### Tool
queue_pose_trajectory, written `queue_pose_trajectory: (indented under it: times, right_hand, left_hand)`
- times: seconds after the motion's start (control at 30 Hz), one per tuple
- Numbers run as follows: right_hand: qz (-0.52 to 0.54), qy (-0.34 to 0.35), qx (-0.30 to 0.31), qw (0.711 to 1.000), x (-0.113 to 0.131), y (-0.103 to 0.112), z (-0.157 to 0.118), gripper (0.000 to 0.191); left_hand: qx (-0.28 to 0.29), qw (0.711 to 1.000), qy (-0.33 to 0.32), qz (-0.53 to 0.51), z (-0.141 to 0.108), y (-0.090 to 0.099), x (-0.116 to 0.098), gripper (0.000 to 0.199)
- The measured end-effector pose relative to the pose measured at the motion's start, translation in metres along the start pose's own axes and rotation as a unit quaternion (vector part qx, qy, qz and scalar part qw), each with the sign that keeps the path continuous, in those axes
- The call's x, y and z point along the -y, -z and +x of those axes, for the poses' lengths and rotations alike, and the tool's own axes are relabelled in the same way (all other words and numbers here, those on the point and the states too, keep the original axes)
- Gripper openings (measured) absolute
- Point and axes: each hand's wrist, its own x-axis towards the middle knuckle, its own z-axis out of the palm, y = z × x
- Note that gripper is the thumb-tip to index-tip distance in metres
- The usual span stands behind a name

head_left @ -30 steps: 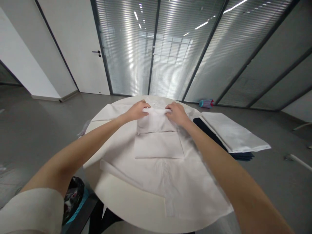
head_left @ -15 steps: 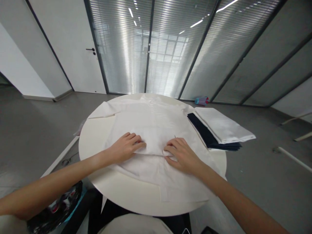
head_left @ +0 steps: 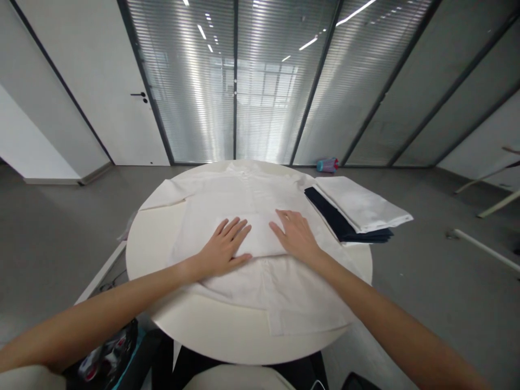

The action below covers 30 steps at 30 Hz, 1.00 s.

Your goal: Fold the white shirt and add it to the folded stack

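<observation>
A white shirt (head_left: 219,192) lies spread on the round white table (head_left: 195,330), its collar at the far edge and one sleeve out to the left. Across its middle runs a folded edge, with the lower part of the shirt below it. My left hand (head_left: 225,246) rests flat on the shirt left of centre, fingers spread. To the right, my right hand (head_left: 296,233) also lies on the fabric, its fingers stretched out and thumb apart. Neither hand grips the cloth.
At the table's right edge a folded white cloth (head_left: 361,203) lies on folded dark navy cloth (head_left: 331,216), overhanging the edge. A blue and red object (head_left: 327,165) lies on the floor by the glass wall. A dark bag (head_left: 108,357) is at lower left.
Both hands have gone from bent fingers at the fold to lying flat with fingers spread, slightly farther up the shirt. The view has shifted a little.
</observation>
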Motion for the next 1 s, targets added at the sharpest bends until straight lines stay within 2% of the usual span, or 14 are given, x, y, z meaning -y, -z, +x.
queue_pose_trajectory:
  times: [0.07, 0.13, 0.2, 0.27, 0.33, 0.43, 0.5, 0.57, 0.63, 0.7, 0.77, 0.83, 0.9, 1.0]
  right_hand:
    - [-0.017, -0.090, 0.044, 0.995, -0.010, 0.003, 0.005, 0.064]
    - [0.011, -0.129, 0.099, 0.987, -0.016, 0.002, 0.010, 0.062]
    - [0.071, -0.165, 0.123, 0.976, -0.019, -0.001, 0.014, 0.053]
    - [0.179, -0.204, 0.124, 0.955, -0.018, -0.002, 0.016, 0.044]
    - [0.337, -0.224, 0.109, 0.908, -0.014, 0.001, 0.017, 0.043]
    - [0.541, -0.252, 0.081, 0.799, -0.007, 0.011, 0.018, 0.057]
    - [0.609, -0.288, 0.071, 0.736, -0.003, 0.017, 0.020, 0.073]
    - [0.642, -0.302, 0.067, 0.702, -0.001, 0.020, 0.023, 0.087]
    - [0.643, -0.284, 0.073, 0.707, 0.001, 0.020, 0.025, 0.098]
    - [0.616, -0.239, 0.081, 0.746, 0.003, 0.020, 0.024, 0.100]
    - [0.566, -0.184, 0.064, 0.801, 0.002, 0.027, 0.023, 0.084]
    - [0.527, -0.145, 0.022, 0.837, -0.005, 0.043, 0.023, 0.057]
    - [0.514, -0.135, -0.061, 0.845, -0.025, 0.068, 0.025, 0.039]
    - [0.501, -0.138, -0.276, 0.808, -0.077, 0.113, 0.033, 0.034]
  left_hand:
    - [-0.003, 1.000, 0.005, -0.018, -0.001, 0.001, 0.001, 0.070]
    - [-0.011, 0.999, 0.009, -0.043, -0.002, 0.002, 0.002, 0.064]
    - [-0.024, 0.997, 0.012, -0.066, -0.002, 0.001, 0.004, 0.058]
    - [-0.040, 0.996, 0.015, -0.080, -0.002, 0.000, 0.005, 0.055]
    - [-0.058, 0.994, 0.016, -0.087, -0.002, -0.001, 0.005, 0.054]
    - [-0.081, 0.991, 0.015, -0.102, -0.003, -0.001, 0.004, 0.053]
    - [-0.094, 0.989, 0.010, -0.113, -0.003, 0.000, 0.004, 0.051]
    - [-0.108, 0.987, 0.005, -0.122, -0.003, 0.002, 0.004, 0.048]
    - [-0.119, 0.984, 0.002, -0.129, -0.004, 0.004, 0.003, 0.046]
    - [-0.131, 0.982, 0.002, -0.138, -0.005, 0.006, 0.003, 0.045]
    - [-0.148, 0.978, 0.006, -0.145, -0.007, 0.008, 0.003, 0.045]
    - [-0.162, 0.975, 0.011, -0.150, -0.008, 0.009, 0.003, 0.045]
    - [-0.163, 0.974, 0.014, -0.155, -0.008, 0.009, 0.002, 0.044]
    - [-0.148, 0.976, 0.024, -0.161, -0.008, 0.008, 0.002, 0.039]
